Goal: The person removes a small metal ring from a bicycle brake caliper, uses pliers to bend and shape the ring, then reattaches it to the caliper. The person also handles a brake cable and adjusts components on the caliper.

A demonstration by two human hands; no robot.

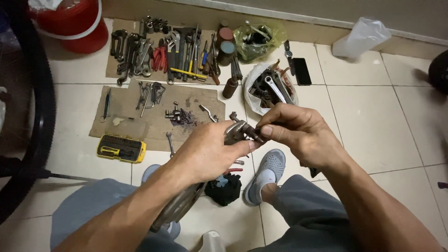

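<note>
Now: I am mid-job, both hands up over my knees, above the tiled floor [373, 121].
Left hand [205, 151]: my grip is wrapped tight round the head of a big metal tool [233, 133], whose long worn handle [179, 205] runs back under my forearm.
Right hand [298, 133]: fingertips pinched together on a small dark part [255, 134] at the tool's head — screw or pin, I cannot tell which.
Where the work sits: in the air between my hands, touching nothing on the floor.
Done, as I judge it: tools are laid out on the cardboard sheets [135, 123] — spanners and pliers [158, 56] at the far end, small sockets [177, 115] nearer, a yellow bit case [121, 148] at the edge.
Left, as I judge it: the small part is still at the tool head, neither clearly seated nor clearly off — so the fitting step looks unfinished.
Nearby: a white bag of parts [268, 88], a red bucket [74, 23], a black rag [224, 189] by my grey shoe [266, 175].
</note>
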